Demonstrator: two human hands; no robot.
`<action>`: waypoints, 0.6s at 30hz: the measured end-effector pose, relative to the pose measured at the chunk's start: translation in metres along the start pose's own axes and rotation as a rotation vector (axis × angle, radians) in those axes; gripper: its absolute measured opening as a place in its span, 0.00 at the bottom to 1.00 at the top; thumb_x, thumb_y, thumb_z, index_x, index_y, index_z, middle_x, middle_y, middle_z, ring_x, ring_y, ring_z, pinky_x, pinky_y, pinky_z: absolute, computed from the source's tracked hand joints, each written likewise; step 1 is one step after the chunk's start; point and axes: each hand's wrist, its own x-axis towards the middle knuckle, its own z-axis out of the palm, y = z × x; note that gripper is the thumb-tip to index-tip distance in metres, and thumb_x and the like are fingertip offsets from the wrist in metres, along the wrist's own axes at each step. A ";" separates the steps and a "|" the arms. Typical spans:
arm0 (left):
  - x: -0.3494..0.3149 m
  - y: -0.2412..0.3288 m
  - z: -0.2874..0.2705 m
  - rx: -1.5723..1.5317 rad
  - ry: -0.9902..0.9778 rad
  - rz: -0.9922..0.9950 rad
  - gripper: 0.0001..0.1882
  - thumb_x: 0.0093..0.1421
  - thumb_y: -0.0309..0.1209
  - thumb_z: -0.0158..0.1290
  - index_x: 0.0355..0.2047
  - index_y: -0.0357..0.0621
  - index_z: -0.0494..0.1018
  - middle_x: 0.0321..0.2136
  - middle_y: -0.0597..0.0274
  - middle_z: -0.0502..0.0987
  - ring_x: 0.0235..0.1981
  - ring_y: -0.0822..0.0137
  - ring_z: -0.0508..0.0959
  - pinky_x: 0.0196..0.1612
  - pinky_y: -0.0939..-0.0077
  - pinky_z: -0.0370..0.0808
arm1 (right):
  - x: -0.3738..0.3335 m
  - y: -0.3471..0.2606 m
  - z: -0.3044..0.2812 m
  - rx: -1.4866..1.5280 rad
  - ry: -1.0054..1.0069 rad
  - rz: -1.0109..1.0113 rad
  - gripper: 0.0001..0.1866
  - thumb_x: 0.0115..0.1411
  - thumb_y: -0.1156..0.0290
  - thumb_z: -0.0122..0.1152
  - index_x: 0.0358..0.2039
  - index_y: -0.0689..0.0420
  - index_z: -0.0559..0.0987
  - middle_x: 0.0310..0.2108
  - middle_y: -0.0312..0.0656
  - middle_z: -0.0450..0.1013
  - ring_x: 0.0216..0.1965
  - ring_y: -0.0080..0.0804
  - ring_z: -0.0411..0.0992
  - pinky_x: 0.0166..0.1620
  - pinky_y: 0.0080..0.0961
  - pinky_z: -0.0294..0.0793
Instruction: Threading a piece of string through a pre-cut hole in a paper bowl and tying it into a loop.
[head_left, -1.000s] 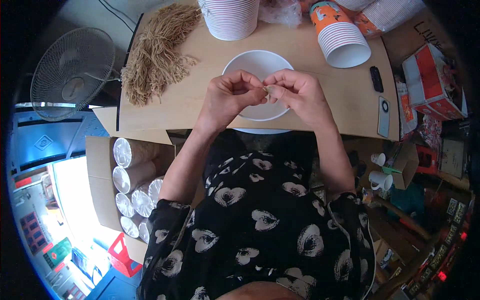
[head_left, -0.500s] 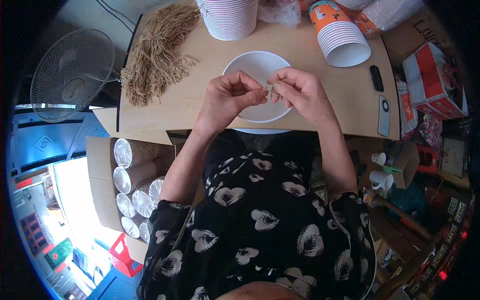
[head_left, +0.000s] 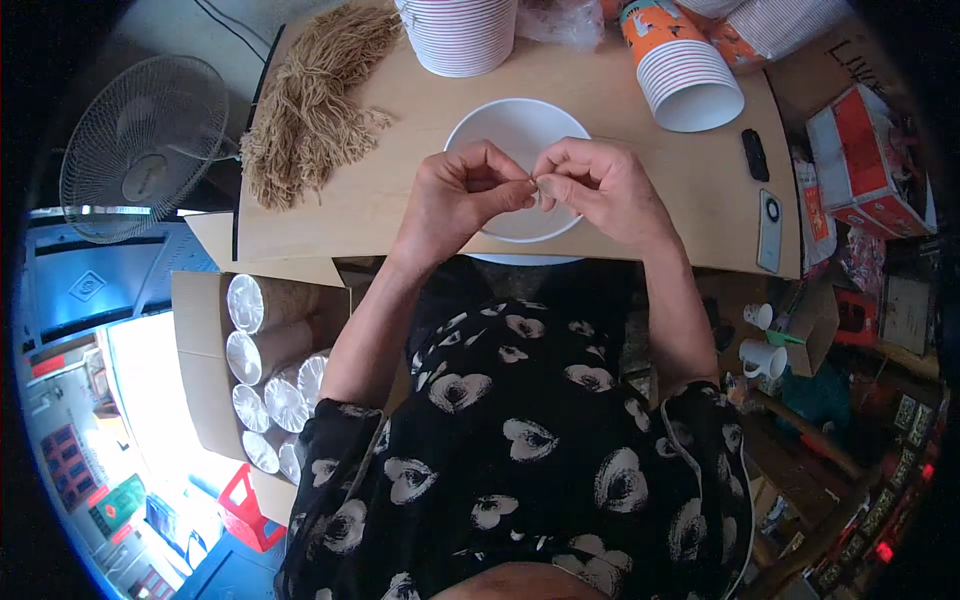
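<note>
Your left hand [head_left: 455, 200] and right hand [head_left: 605, 195] met above the bowl [head_left: 508, 125], each pinched thumb to forefinger on a tiny pale piece [head_left: 536, 188], mostly hidden. Right of the bowl and farther back, orange-printed cups [head_left: 655, 32] lay on the bench [head_left: 690, 205]; beyond them, a carton [head_left: 815, 75] bore large, dark, skewed writing.

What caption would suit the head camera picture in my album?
Left hand and right hand pinch a tiny pale piece above a white bowl, near tan strings and stacked paper cups.
</note>
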 end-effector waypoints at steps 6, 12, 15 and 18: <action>0.003 -0.001 0.003 -0.055 0.006 0.020 0.03 0.59 0.19 0.61 0.33 0.35 0.77 0.32 0.59 0.82 0.35 0.71 0.82 0.42 0.77 0.81 | -0.002 0.001 -0.002 0.051 -0.010 0.046 0.05 0.66 0.76 0.56 0.41 0.62 0.77 0.27 0.34 0.75 0.25 0.14 0.69 0.29 0.12 0.68; 0.003 0.001 0.003 -0.076 0.012 -0.004 0.04 0.59 0.18 0.60 0.32 0.36 0.76 0.31 0.58 0.82 0.36 0.69 0.83 0.43 0.75 0.81 | -0.003 -0.006 -0.005 0.101 0.076 0.101 0.07 0.67 0.74 0.55 0.41 0.63 0.78 0.26 0.35 0.77 0.27 0.14 0.72 0.28 0.15 0.70; 0.002 0.002 0.003 -0.072 0.012 -0.008 0.04 0.59 0.18 0.60 0.32 0.36 0.76 0.31 0.58 0.82 0.36 0.69 0.83 0.44 0.75 0.81 | -0.003 -0.005 -0.002 0.092 0.061 0.078 0.07 0.67 0.73 0.57 0.42 0.63 0.78 0.27 0.35 0.76 0.26 0.14 0.70 0.28 0.13 0.68; 0.002 0.002 0.003 -0.068 0.002 0.000 0.04 0.59 0.19 0.61 0.33 0.36 0.76 0.32 0.59 0.82 0.35 0.70 0.82 0.43 0.76 0.80 | -0.003 -0.002 -0.002 0.057 0.033 0.045 0.07 0.67 0.72 0.58 0.41 0.63 0.78 0.28 0.35 0.76 0.26 0.14 0.69 0.28 0.13 0.67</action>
